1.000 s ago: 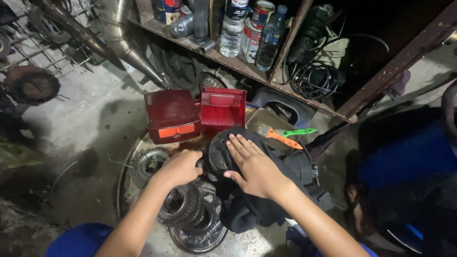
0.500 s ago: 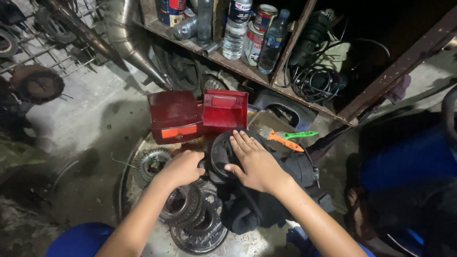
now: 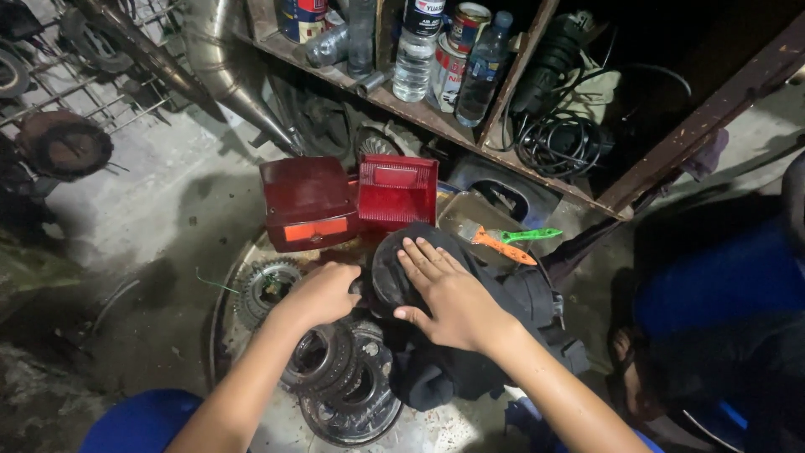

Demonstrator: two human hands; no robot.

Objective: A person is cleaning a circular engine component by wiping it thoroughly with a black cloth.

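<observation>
Fingers [image 3: 419, 260] of the right hand [image 3: 449, 298] lie spread and flat, pressed down on a dark cloth [image 3: 470, 352] draped over a round black part [image 3: 387, 273]; they grip nothing, only bear on it. That part sits directly under the palm and runs out leftward to the left hand [image 3: 323, 292], whose fingers curl over its near edge; how tightly they close I cannot tell. Both hands touch it, the right one on top, the left at its side.

Going by size: the wooden shelf [image 3: 436, 117] above holds bottles, cans and a coil of black cable [image 3: 558, 143]. Below, a round metal tray [image 3: 220, 319] on the floor carries the work, with a toothed sprocket [image 3: 264, 287] at its left and stacked ring-shaped metal parts [image 3: 348, 394] nearest the body. Two red lamp housings [image 3: 312, 201] stand just beyond the hands. A brush with an orange and green handle [image 3: 511, 243] lies in a shallow pan [image 3: 465, 210] to the right.
</observation>
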